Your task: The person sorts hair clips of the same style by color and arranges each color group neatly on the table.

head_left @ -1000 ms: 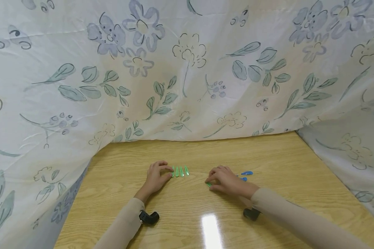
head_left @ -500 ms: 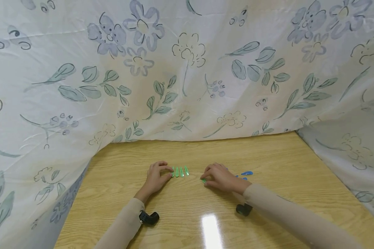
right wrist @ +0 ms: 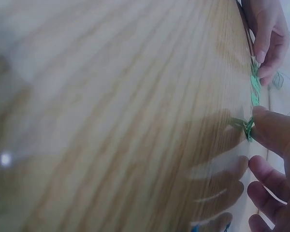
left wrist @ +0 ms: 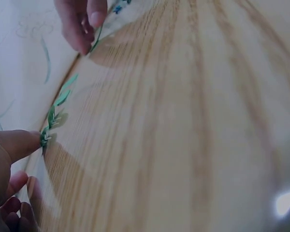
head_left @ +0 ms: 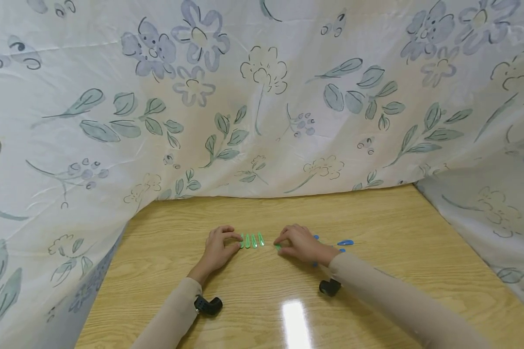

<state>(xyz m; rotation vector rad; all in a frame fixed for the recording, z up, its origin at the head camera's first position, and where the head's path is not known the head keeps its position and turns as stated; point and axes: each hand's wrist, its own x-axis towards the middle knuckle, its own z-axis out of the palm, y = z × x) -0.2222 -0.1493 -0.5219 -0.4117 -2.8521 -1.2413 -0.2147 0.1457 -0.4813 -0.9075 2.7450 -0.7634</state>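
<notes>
While the left hand (head_left: 216, 249) rests curled on the glossy wooden table (head_left: 375, 218), fingertips touching the leftmost of the small green plastic hair clips (head_left: 252, 240) laid in a row, the right hand (head_left: 299, 245) pinches another green clip (head_left: 278, 247) just right of the row. Small blue plastic clips (head_left: 345, 242) lie beyond.
</notes>
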